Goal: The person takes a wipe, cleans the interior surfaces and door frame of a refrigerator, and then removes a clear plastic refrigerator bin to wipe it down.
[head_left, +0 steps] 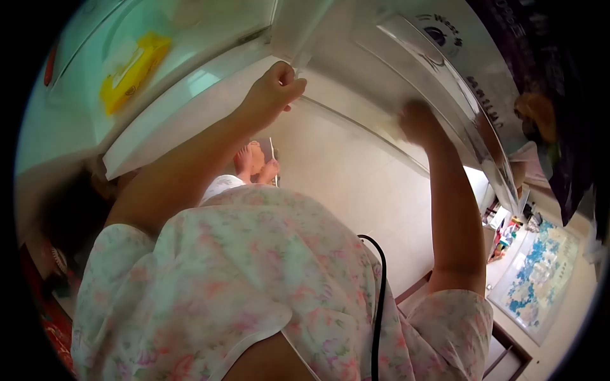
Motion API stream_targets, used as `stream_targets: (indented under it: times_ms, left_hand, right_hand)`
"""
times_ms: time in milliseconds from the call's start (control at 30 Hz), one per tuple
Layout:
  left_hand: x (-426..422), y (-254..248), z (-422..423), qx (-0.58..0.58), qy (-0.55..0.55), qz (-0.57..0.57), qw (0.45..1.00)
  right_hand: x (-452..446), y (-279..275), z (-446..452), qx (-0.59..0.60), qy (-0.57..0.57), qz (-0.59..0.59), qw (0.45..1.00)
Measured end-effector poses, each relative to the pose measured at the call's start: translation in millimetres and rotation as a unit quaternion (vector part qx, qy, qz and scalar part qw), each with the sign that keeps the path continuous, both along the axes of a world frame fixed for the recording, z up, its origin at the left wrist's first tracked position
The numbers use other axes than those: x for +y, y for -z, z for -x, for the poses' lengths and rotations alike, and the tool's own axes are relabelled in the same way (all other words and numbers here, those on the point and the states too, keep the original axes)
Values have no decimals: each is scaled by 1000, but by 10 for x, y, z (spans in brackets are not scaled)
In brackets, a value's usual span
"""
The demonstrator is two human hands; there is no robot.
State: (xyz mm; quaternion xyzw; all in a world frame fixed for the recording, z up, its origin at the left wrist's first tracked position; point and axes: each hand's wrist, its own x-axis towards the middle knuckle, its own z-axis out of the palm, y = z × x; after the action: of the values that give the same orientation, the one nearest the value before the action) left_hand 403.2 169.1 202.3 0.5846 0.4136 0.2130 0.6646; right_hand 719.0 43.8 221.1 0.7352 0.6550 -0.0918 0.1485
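My left hand (274,90) is raised in front of me, fingers curled together by the inner corner of an open, pale fridge-like compartment. Something whitish and thin shows beside its fingertips, but I cannot make out what it is. Over on the right, my right hand (420,124) is smeared by motion close to the inner side of an open door with a clear plastic door shelf (445,70). Its fingers are blurred, so whether it holds anything is hidden. Below the left hand a rounded white drawer front or shelf edge (184,117) runs along the compartment.
A yellow packet (133,73) lies inside the compartment at upper left. Printed bags (508,57) stand in the door at right. Below are my feet on a patterned mat (267,152), a black cable (381,286), and a blue-patterned mat or cover (537,279).
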Motion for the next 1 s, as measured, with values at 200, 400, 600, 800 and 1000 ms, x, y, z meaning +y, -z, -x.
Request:
stream_targets:
  times_ms: [200, 400, 600, 800, 1000]
  left_hand:
    - [-37, 4, -35, -7, -5, -15, 1000]
    - [-6, 98, 35, 21, 28, -10, 999]
    - [-35, 165, 37, -51, -15, -39, 998]
    - [-23, 91, 82, -33, -3, -37, 999]
    - [110, 341, 215, -115, -48, 165, 978]
  right_hand:
    - [215, 277, 271, 10, -157, 157, 975]
    - [1036, -74, 1416, 191, -34, 94, 976]
    - [1140, -90, 1555, 363, 62, 145, 918]
    - [1097, 32, 1323, 535, 130, 221, 805]
    - [674, -527, 1633, 721, 161, 28, 674]
